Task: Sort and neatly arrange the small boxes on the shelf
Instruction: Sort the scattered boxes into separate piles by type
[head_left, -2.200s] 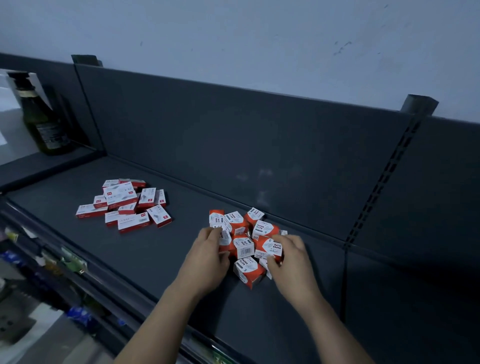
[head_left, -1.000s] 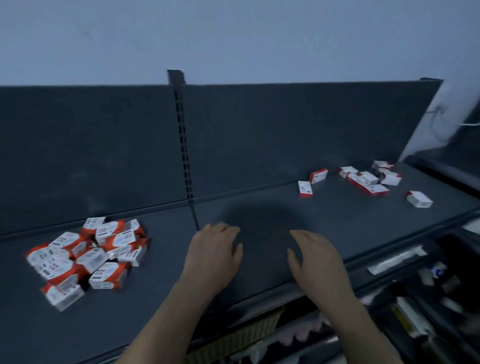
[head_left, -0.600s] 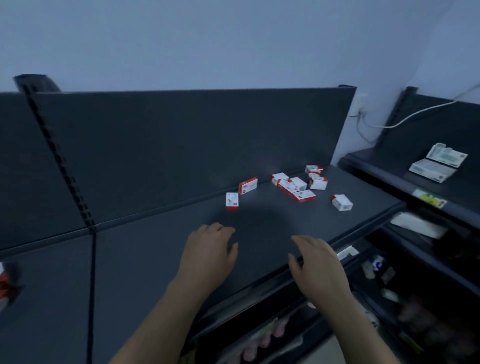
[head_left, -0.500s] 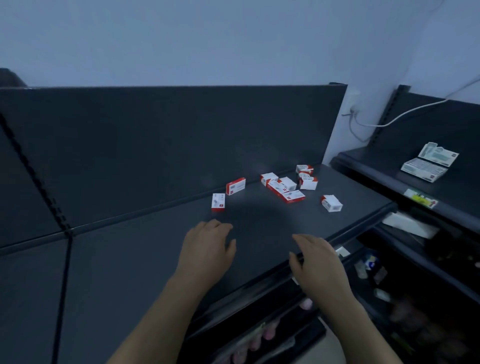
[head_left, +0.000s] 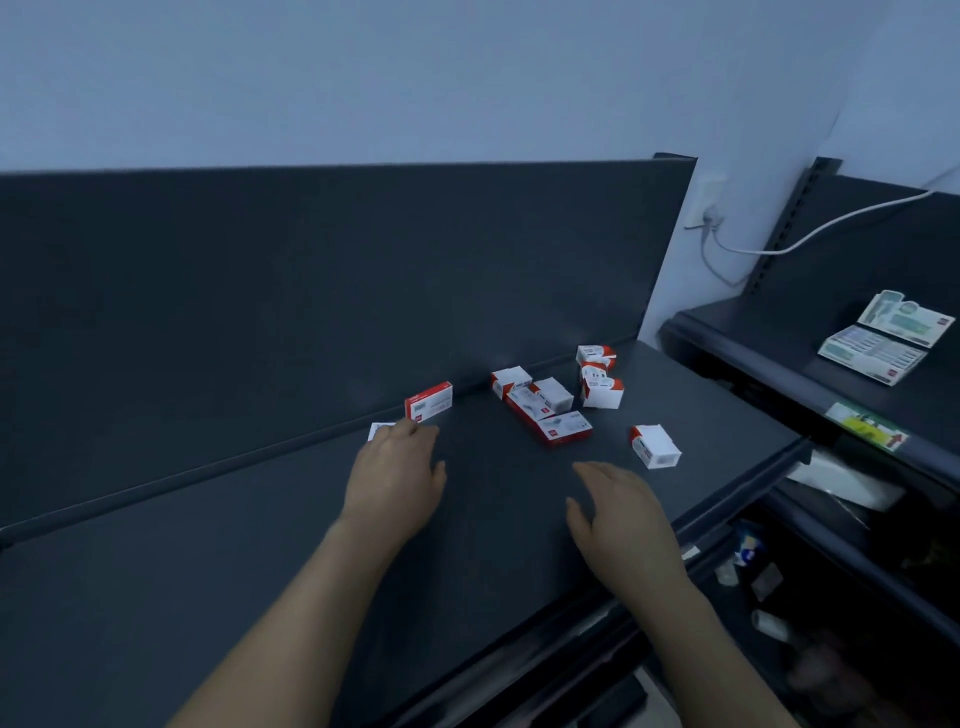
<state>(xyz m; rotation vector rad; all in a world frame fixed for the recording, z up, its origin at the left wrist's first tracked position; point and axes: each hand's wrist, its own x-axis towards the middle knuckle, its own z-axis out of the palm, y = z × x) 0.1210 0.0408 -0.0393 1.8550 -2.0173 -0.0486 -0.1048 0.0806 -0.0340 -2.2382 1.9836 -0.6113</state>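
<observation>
Several small red-and-white boxes lie scattered on the dark shelf (head_left: 208, 561) near its right end. One box (head_left: 429, 400) stands on edge against the back panel, and a flat box (head_left: 378, 431) lies just left of it, half hidden by my left hand (head_left: 396, 480). That hand reaches over the shelf with relaxed fingers, its fingertips at the flat box. A loose cluster (head_left: 545, 408) lies further right, with a single box (head_left: 655, 446) off to the side. My right hand (head_left: 621, 514) hovers open above the shelf, short of the single box, holding nothing.
The shelf's back panel (head_left: 311, 291) rises behind the boxes. To the right stands another shelf unit (head_left: 810, 384) with green-and-white packets (head_left: 888, 338) and a white cable (head_left: 810, 234) on the wall. Lower shelves with small goods show below the front edge (head_left: 675, 540).
The view swung right, away from the orange-and-white pile, to the scattered boxes at the shelf's right end. Both hands moved forward; my left hand now reaches the flat box.
</observation>
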